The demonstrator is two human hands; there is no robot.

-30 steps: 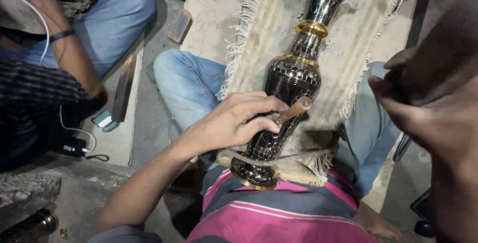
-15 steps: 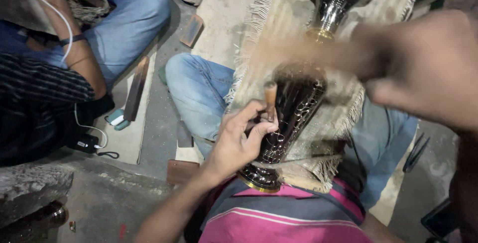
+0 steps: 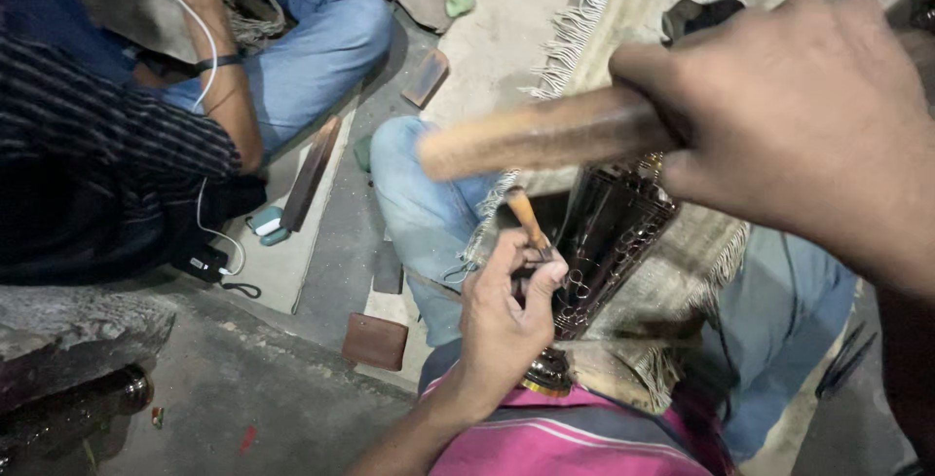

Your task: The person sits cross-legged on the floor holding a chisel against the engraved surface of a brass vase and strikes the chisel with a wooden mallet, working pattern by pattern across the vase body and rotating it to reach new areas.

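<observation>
In the lower middle of the frame the left hand (image 3: 506, 315) pinches a small chisel (image 3: 526, 223) with a wooden top, its fingers closed round the shaft and the tip set against the side of a dark metal vase (image 3: 609, 242). The vase lies on its side across the person's lap, on a fringed beige cloth (image 3: 682, 281) spread over blue jeans; its brass-coloured foot (image 3: 547, 374) points toward the pink striped shirt at the bottom edge, and its neck runs off behind the other hand toward the upper right. The right hand (image 3: 808, 125), large and close to the camera in the upper right, is wrapped tight round a wooden mallet handle (image 3: 541, 135), which reaches left across the frame above the chisel and is blurred.

As for how far the work has come: the part of the vase's body that shows, just right of the chisel, already carries rows of bright cut loops and lines against the dark surface, so I judge a good stretch of the pattern is done. The chisel sits at the left edge of that patterned area, which suggests cutting is under way there. How much of the hidden side and the neck is left cannot be told.

In the upper left another person sits cross-legged in jeans (image 3: 312, 38) and a dark striped sleeve (image 3: 127, 145).
</observation>
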